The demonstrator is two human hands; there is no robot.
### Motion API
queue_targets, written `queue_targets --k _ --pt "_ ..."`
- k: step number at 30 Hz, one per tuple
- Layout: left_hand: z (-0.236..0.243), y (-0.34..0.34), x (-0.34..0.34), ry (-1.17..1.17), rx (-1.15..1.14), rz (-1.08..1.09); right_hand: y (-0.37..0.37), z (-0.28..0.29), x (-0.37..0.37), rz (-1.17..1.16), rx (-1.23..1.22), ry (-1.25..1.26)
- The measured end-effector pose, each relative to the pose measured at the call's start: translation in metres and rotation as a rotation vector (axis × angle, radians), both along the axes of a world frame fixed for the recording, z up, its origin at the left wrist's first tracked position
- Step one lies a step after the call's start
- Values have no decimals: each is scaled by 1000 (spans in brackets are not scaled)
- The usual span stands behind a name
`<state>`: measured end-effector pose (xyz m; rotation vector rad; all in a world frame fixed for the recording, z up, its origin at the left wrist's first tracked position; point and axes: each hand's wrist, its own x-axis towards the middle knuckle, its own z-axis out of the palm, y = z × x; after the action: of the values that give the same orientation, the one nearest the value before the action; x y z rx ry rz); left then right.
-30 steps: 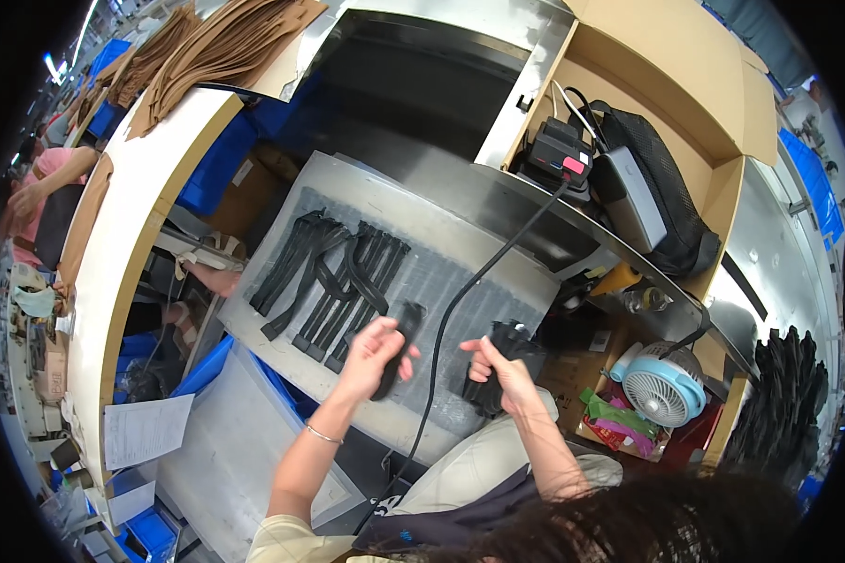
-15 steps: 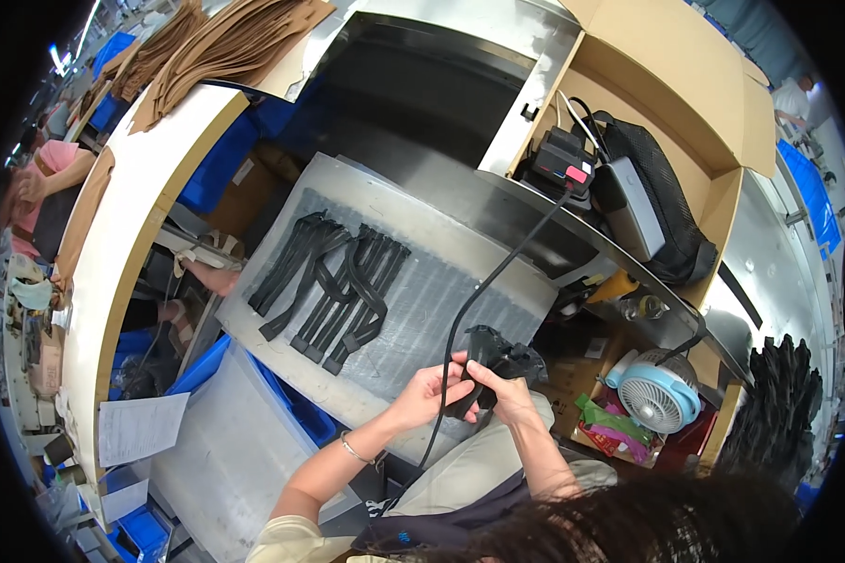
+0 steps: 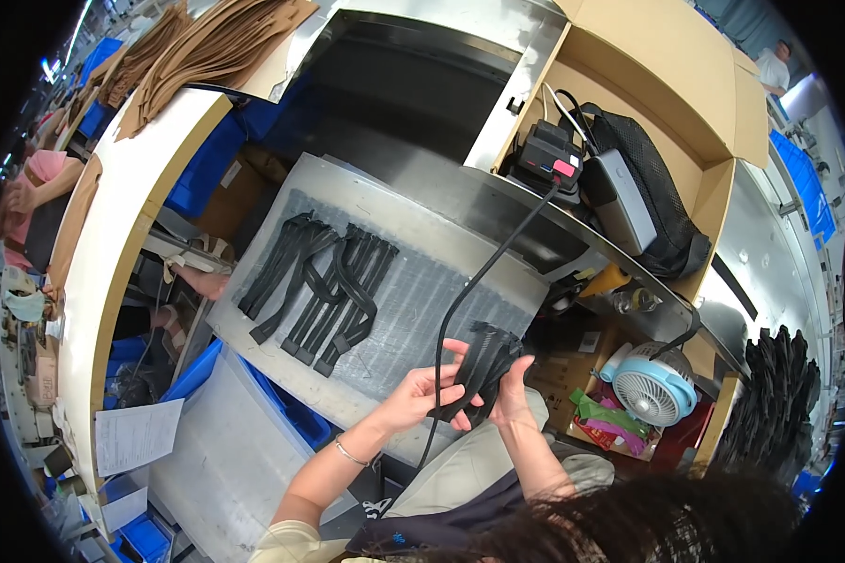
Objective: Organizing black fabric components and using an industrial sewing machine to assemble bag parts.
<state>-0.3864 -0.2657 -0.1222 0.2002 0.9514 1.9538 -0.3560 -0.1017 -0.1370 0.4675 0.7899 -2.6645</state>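
A bundle of black, flat, zipper-like strips (image 3: 484, 368) is between my two hands above my lap, at the near right edge of a metal-topped board. My left hand (image 3: 432, 392) grips its left side, fingers partly behind it. My right hand (image 3: 511, 394) supports its right edge, with the thumb up along the side. The strips' upper ends look frayed and fan out a little. More black strips (image 3: 324, 291) lie on the board (image 3: 413, 310), some straight side by side, others looped across them. A black cable (image 3: 460, 298) passes in front of my left fingers.
A cardboard box (image 3: 714, 211) at the right holds a black mesh pouch and grey device. Below it are a blue fan (image 3: 652, 387) and hanging black strips (image 3: 770, 399). Left are a white table edge (image 3: 141, 197), brown sheets (image 3: 216, 56) and a plastic-covered bin (image 3: 225, 450); another person sits beyond.
The bundle, bunched before, is now flatter and more upright with its strips side by side. My right thumb has moved from its front to its right edge. The view has shifted slightly.
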Motion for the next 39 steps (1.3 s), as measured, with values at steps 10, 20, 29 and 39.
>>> queue_targets --k 10,20,29,39 --pt "-89 -19 -34 244 -555 470 13 44 -6 100 357 461" --pt "-170 -110 -173 577 -1610 889 24 44 6 155 89 318" --pt "-46 -29 -37 17 -411 736 9 -1 -17 97 301 -131" --pt "-41 2 44 211 -535 465 -25 -20 -6 334 467 -288"
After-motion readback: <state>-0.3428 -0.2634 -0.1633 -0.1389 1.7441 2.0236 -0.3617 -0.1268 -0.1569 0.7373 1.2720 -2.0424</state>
